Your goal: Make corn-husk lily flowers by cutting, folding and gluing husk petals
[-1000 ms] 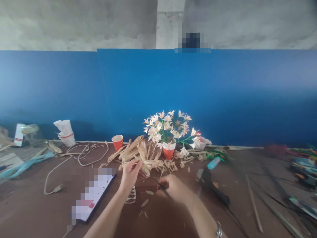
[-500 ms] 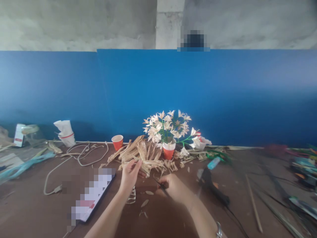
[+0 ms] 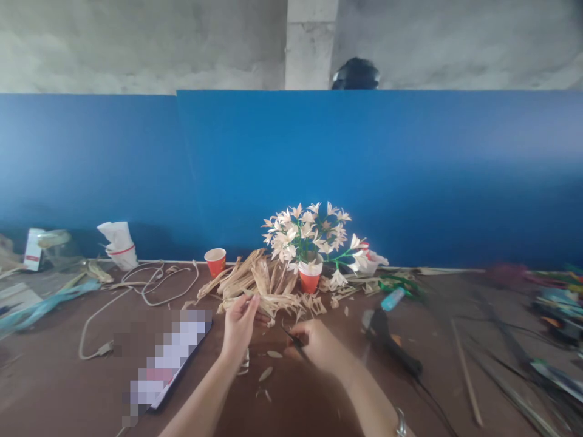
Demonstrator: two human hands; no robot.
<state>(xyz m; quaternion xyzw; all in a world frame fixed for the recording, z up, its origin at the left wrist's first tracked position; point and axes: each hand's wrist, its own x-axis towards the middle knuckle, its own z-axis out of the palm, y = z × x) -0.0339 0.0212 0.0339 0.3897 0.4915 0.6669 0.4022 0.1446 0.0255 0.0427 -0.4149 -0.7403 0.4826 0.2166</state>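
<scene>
My left hand (image 3: pixel 240 325) is closed in a pinch at the front of a pile of dried corn husks (image 3: pixel 259 276). A small pale piece of husk (image 3: pixel 248 293) shows at its fingertips, hard to tell from the pile behind. My right hand (image 3: pixel 314 343) is wrapped round a slim dark tool (image 3: pixel 295 340) with a thin, curved, pointed tip toward the left hand; its kind is unclear. Small petal-shaped husk pieces (image 3: pixel 266 374) lie on the table below the hands. Behind the pile, white husk flowers (image 3: pixel 307 233) on green stems stand in a red and white paper cup (image 3: pixel 310 280).
A second paper cup (image 3: pixel 215 262) stands behind the husks. Left are a white cable (image 3: pixel 152 301) and a partly blurred phone-like slab (image 3: pixel 170 364). Right lie a dark corded tool (image 3: pixel 387 343) and a thin stick (image 3: pixel 467 373). A blue partition (image 3: pixel 228 170) borders the table; a dark helmet-like shape (image 3: pixel 356 74) shows above.
The left hand has shifted slightly, now covering more of the pale curled strip beneath its wrist. The right hand and its tool stay nearly in place.
</scene>
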